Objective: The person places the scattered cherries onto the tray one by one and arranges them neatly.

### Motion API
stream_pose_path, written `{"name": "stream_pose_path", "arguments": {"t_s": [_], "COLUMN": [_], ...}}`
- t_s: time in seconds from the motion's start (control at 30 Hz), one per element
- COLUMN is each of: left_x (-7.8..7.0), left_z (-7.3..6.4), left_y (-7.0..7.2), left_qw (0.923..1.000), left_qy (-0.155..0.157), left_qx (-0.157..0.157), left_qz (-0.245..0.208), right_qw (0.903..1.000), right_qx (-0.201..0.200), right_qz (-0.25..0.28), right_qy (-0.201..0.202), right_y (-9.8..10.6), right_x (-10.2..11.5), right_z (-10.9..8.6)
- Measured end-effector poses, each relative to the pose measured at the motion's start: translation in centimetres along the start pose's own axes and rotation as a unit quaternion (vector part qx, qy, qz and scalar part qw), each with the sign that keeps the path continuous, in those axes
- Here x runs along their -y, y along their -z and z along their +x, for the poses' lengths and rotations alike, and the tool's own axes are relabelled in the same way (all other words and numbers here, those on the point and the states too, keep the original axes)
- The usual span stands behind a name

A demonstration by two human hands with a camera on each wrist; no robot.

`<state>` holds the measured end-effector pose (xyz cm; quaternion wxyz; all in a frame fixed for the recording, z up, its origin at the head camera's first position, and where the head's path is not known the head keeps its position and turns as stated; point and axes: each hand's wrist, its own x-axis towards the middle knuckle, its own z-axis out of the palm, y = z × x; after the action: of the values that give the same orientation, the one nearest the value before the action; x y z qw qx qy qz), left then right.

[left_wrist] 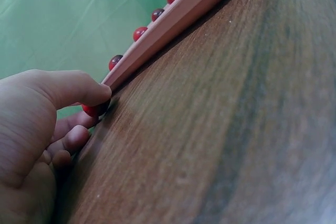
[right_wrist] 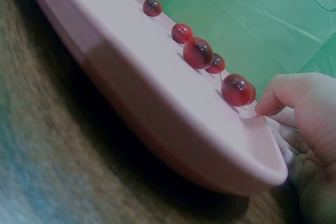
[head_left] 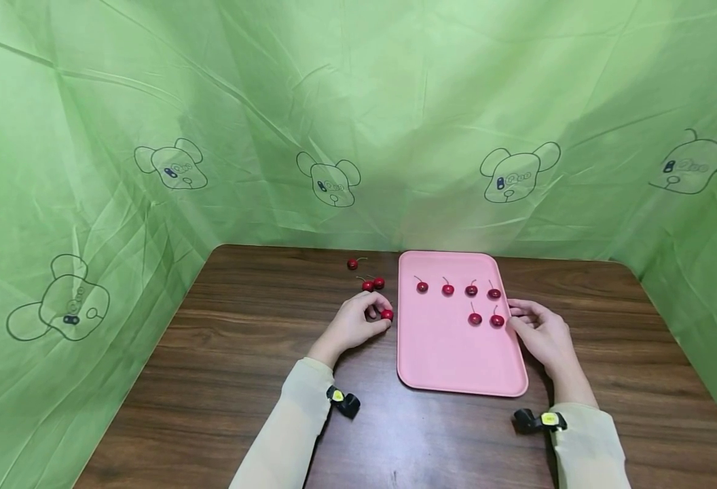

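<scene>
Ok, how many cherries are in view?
10: four cherries in the back row on the pink tray, two in front; three on the table left of it; one in the left hand, which may hide others.

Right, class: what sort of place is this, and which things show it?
Probably a makeshift recording booth: patterned green fabric hangs behind and beside the wood-grain table, and black wrist-mounted devices are in view.

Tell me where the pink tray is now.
In the head view, the pink tray lies right of centre on the table, between the left hand and the right hand.
</scene>
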<state>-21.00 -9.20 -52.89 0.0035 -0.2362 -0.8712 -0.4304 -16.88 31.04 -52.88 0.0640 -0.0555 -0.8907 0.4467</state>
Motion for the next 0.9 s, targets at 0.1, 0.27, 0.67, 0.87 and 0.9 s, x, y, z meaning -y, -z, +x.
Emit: {"name": "stream_pose_path", "arguments": {"t_s": [0.1,0.27,0.67,0.87,0.9], "left_x": [-0.02,0.06,0.05,0.0,-0.01], "left_z": [-0.03,-0.05,-0.03,-0.05,-0.07], "left_y": [0.03,0.08,0.26,0.43,0.47], "left_qw": [1.0,0.9999,0.9995,0.9991,0.999], "left_qy": [-0.002,-0.003,0.0,0.007,0.008], "left_qx": [-0.002,-0.002,-0.01,-0.014,-0.015], "left_qz": [-0.004,-0.011,-0.031,-0.039,-0.041], "right_qw": [1.0,1.0,0.9999,0.9999,0.9999], "right_qx": [0.001,0.001,0.001,0.001,0.002], "right_qz": [-0.003,-0.006,-0.014,-0.015,-0.014], "right_qy": [-0.002,-0.006,-0.001,0.001,0.001], "right_y": [0.01,-0.05,0.01,-0.02,-0.05], "right_x": [-0.04,-0.18,-0.36,-0.25,-0.26], "right_z": [0.01,0.04,-0.05,-0.04,-0.01]}}
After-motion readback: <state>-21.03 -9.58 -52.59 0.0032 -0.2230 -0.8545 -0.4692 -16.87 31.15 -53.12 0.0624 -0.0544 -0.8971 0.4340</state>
